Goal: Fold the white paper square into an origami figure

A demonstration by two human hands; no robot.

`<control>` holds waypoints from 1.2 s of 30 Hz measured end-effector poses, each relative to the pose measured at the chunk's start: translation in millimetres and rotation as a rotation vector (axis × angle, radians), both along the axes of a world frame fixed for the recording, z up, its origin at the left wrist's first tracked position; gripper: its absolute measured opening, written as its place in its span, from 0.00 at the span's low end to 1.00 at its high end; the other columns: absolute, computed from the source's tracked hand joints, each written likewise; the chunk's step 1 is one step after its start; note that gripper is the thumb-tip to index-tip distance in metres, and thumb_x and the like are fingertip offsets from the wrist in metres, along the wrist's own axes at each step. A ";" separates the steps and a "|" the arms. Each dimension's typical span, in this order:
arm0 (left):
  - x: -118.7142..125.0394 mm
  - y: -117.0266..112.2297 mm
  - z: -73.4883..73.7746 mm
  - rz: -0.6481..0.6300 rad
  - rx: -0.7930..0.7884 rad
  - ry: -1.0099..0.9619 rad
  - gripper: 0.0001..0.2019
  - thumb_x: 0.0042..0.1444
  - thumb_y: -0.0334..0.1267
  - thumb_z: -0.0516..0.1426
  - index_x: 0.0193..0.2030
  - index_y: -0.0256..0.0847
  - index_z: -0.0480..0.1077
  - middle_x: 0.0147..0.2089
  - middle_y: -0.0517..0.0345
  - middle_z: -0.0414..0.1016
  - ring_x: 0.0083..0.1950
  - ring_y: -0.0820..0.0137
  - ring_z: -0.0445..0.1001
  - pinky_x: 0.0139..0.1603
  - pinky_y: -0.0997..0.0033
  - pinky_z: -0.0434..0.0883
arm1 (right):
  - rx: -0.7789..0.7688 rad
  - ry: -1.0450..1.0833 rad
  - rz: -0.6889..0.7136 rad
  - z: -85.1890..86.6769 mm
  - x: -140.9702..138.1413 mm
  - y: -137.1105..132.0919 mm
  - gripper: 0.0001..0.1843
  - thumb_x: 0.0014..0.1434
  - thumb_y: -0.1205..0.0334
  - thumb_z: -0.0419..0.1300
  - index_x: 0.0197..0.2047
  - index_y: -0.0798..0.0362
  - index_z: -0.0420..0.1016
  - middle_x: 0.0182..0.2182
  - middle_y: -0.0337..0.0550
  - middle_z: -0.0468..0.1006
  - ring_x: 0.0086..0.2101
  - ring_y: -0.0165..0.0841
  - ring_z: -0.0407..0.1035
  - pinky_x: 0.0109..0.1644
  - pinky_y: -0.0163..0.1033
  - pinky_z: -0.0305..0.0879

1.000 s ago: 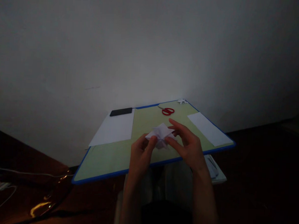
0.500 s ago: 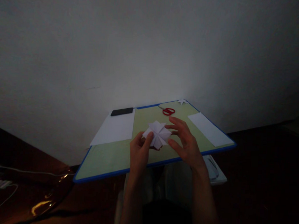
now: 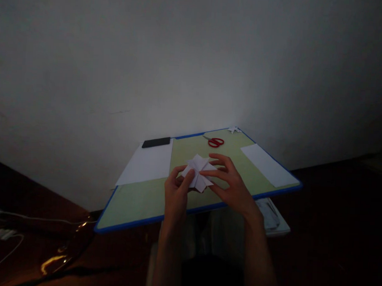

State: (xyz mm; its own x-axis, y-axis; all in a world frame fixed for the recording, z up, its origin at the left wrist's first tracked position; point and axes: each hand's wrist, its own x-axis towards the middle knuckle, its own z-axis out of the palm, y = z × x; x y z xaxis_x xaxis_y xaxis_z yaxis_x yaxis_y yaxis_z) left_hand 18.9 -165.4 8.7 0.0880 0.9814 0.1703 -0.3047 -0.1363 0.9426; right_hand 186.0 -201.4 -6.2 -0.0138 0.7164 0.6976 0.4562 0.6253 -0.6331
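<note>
A white folded paper [image 3: 197, 163] with several pointed flaps, shaped like a flower or star, is held above the table. My left hand [image 3: 177, 187] is closed on its left side, the thumb pressed on the front and the other fingers mostly hidden behind. My right hand [image 3: 229, 180] is at the right side of the folded paper. Its index fingertip rests close to the paper's centre, the thumb is by the lower right flap, and the right flap lies among the fingers.
The green tabletop [image 3: 137, 206] has a blue rim. Red-handled scissors [image 3: 215, 142] lie behind my hands, with a small folded white paper [image 3: 233, 129] at the far corner. White sheets [image 3: 148, 164] lie left under a dark flat device [image 3: 156, 142]; another sheet [image 3: 269, 165] lies right. A wall stands behind.
My right hand has moved left onto the folded paper, its index finger now touching near the centre. My left hand keeps its hold almost unmoved.
</note>
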 end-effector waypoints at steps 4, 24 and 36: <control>-0.3 -1.2 0.4 -0.005 0.007 0.012 0.19 0.52 0.46 0.71 0.43 0.37 0.76 0.28 0.59 0.79 0.26 0.70 0.77 0.26 0.74 0.75 | 0.001 0.004 -0.007 -0.5 1.8 -0.6 0.29 0.60 0.77 0.66 0.56 0.34 0.83 0.65 0.44 0.65 0.58 0.42 0.69 0.61 0.56 0.74; -3.3 5.8 -3.4 -0.066 -0.062 -0.140 0.15 0.46 0.37 0.70 0.39 0.41 0.73 0.33 0.60 0.81 0.32 0.70 0.79 0.35 0.74 0.73 | -0.059 0.041 0.001 -7.8 -0.7 5.2 0.15 0.61 0.62 0.72 0.51 0.41 0.84 0.63 0.47 0.66 0.57 0.42 0.71 0.64 0.55 0.71; -0.6 1.7 -3.0 -0.124 0.007 -0.086 0.18 0.50 0.34 0.64 0.50 0.40 0.76 0.43 0.52 0.85 0.41 0.64 0.82 0.44 0.66 0.78 | 0.022 0.094 -0.026 -2.7 -1.8 3.9 0.08 0.63 0.58 0.71 0.46 0.40 0.87 0.60 0.47 0.68 0.53 0.42 0.71 0.56 0.53 0.75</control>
